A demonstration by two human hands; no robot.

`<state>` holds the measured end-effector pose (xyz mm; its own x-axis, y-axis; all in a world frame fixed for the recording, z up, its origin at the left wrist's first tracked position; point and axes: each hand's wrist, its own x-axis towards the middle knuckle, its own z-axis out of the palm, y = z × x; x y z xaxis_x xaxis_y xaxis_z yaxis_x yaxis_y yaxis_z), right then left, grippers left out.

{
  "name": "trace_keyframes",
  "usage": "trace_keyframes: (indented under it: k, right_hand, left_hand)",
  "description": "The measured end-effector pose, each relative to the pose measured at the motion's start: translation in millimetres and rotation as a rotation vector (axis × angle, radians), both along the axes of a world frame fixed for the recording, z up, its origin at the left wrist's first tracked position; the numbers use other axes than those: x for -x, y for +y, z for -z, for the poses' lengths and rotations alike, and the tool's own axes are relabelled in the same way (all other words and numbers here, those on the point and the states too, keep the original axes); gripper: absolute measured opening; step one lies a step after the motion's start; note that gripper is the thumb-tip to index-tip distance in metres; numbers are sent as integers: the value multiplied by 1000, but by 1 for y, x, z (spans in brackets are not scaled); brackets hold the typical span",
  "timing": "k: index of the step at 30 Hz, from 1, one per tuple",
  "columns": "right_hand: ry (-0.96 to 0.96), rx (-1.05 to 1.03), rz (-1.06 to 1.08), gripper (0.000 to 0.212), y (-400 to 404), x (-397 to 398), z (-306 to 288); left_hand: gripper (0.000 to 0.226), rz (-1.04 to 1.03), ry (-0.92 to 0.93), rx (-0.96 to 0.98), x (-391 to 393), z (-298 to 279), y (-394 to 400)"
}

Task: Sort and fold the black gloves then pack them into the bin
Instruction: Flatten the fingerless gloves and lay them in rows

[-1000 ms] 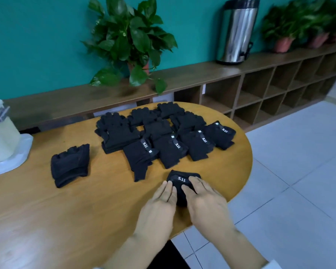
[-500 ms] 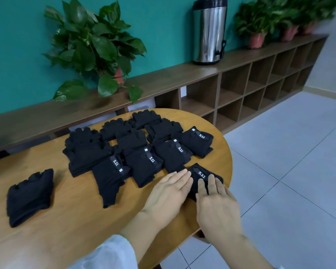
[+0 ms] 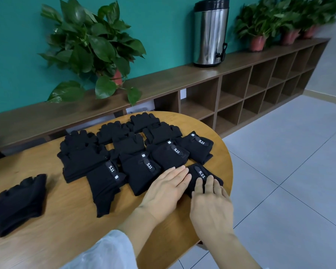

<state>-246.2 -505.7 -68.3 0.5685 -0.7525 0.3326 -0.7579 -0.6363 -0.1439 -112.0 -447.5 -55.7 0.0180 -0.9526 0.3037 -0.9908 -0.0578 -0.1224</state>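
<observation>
Teal wall, a wooden shelf unit (image 3: 241, 90) and a round wooden table (image 3: 52, 230) frame the black gloves (image 3: 124, 152). Both the left hand (image 3: 166, 188) and right hand (image 3: 211, 206) lie flat, fingers straight, pressing a folded glove (image 3: 199, 172) near the table's right edge.

You are looking at a teal wall (image 3: 163, 26) filling the upper left and centre of the frame. Below it, a long dark wooden shelf unit (image 3: 231, 90) is running from the left edge up toward the upper right, its open cubbies facing the room. A leafy potted plant (image 3: 89, 47) is standing on its top at upper left, a steel urn (image 3: 210, 33) at upper centre, and more potted plants (image 3: 275, 22) at upper right. A round-ended wooden table (image 3: 217, 136) is occupying the lower left, and pale grey floor tiles (image 3: 289, 171) are spreading across the lower right under soft, even light.
</observation>
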Motion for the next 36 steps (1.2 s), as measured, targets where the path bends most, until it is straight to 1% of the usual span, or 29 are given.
trace_keyframes:
  k: [3, 6, 9, 13, 16, 20, 22, 24, 26, 30, 32, 34, 36]
  right_hand:
    - [-26, 11, -12, 51, 1, 4, -6]
    - [-60, 47, -50, 56, 4, 7, -14]
    - [-63, 63, -90, 56, 12, 5, -24]
    - [-93, 64, -195, 56, 39, -12, -41]
    - [-97, 62, -304, 55, 72, -33, -52]
    - [-54, 70, -449, 52, 119, -70, -57]
    - [-33, 86, -522, 50, 144, -87, -61]
    - [-9, 87, -593, 53, 168, -105, -64]
    - [2, 91, -650, 55, 188, -122, -63]
    - [87, 68, -761, 53, 220, -155, -54]
    - [142, 53, -827, 46, 231, -172, -52]
    - [134, 53, -868, 40, 236, -194, -49]
    - [91, 80, -867, 35, 237, -216, -49]
  left_hand:
    - [62, -6, -1, 19, -2, -3, 10]
    - [39, -38, -8, 90, -3, -10, 26]
    - [49, -118, 12, 66, -2, -23, 52]
    - [52, -215, 21, 115, -4, -34, 110]
    - [53, -318, 30, 168, -12, -43, 161]
    - [53, -488, 56, 177, -33, -49, 235]
    - [57, -574, 81, 170, -44, -50, 272]
    - [64, -652, 97, 177, -56, -51, 304]
    - [65, -712, 123, 197, -67, -50, 330]
    - [63, -820, 161, 195, -89, -45, 371]
    - [63, -852, 203, 197, -102, -37, 382]
    - [61, -884, 243, 178, -116, -31, 386]
    - [66, -879, 258, 158, -128, -29, 380]
